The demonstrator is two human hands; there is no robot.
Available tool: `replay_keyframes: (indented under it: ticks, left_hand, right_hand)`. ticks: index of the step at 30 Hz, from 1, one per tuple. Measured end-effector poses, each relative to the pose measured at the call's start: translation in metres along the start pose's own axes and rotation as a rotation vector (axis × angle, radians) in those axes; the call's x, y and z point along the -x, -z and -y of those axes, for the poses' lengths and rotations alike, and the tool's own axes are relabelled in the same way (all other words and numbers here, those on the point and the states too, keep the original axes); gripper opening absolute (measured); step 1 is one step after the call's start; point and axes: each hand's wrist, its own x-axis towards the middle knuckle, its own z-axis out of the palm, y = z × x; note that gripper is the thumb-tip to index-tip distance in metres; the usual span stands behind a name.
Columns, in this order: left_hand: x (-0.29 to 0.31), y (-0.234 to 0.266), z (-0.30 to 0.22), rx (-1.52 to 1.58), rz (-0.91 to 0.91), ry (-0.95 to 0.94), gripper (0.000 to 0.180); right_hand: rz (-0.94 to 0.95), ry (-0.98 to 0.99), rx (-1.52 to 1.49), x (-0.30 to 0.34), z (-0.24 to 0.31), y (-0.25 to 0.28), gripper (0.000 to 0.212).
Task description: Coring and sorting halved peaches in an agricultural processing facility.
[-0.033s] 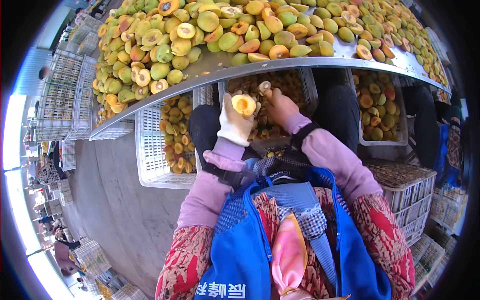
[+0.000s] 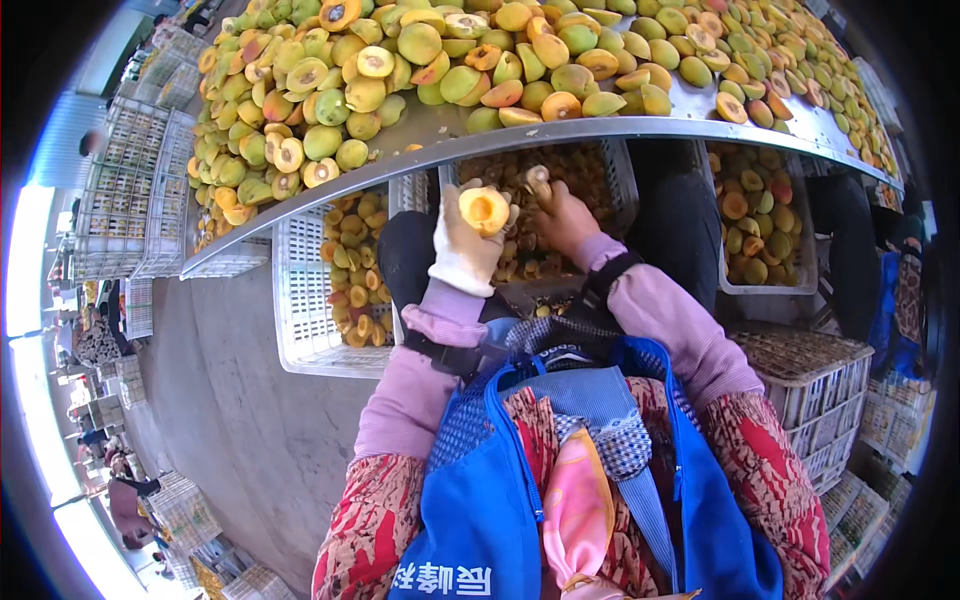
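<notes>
In my white-gloved left hand (image 2: pixel 462 248) is a peach half (image 2: pixel 484 211), its cut face turned up with a hollow in the middle. My bare right hand (image 2: pixel 568 224), just to the right, is closed around a short tool with a pale rounded end (image 2: pixel 539 178), which is apart from the fruit. Both hands are above a crate (image 2: pixel 624 190) of brownish pieces, too blurred to identify, between my knees. Beyond them, the metal table (image 2: pixel 412 128) carries a large heap of green-yellow peach halves (image 2: pixel 420 42).
The table's raised metal edge (image 2: pixel 600 126) curves just beyond my hands. A white crate of peach halves (image 2: pixel 300 330) stands to my left, and another crate (image 2: pixel 790 288) to my right. Stacked crates (image 2: pixel 815 395) stand beside me at the right; more crates (image 2: pixel 120 200) rise at the far left.
My right hand and its tool have shifted slightly right and nearer to me. The left hand still holds the peach half, almost unmoved.
</notes>
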Motion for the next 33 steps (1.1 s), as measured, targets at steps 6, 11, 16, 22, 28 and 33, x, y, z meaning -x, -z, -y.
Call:
replay_keyframes:
  ticks: [6, 11, 16, 22, 28, 33]
  left_hand:
    - [0.016, -0.005, -0.097, -0.529, -0.039, -0.632, 0.033]
    - [-0.013, 0.014, -0.191, -1.497, -0.729, -1.095, 0.048]
    - [-0.098, 0.021, -0.211, -2.305, -0.531, -0.887, 0.054]
    - [-0.116, 0.008, -0.205, -2.316, -0.635, -0.862, 0.048]
    - [-0.040, -0.013, -0.179, -0.332, -0.001, -0.497, 0.034]
    - [-0.006, -0.028, -0.093, 0.027, 0.184, -0.091, 0.047]
  right_hand:
    - [0.401, 0.028, 0.288, 0.009, -0.112, -0.088, 0.021]
    - [0.511, 0.374, 0.474, 0.008, -0.099, -0.081, 0.025]
    - [0.460, -0.046, 0.007, 0.010, -0.011, -0.021, 0.050]
    - [0.396, -0.037, -0.110, 0.013, 0.009, -0.009, 0.041]
    - [0.357, -0.094, -0.593, 0.020, 0.040, 0.025, 0.028]
    - [0.405, -0.116, -0.884, 0.026, 0.070, 0.038, 0.025]
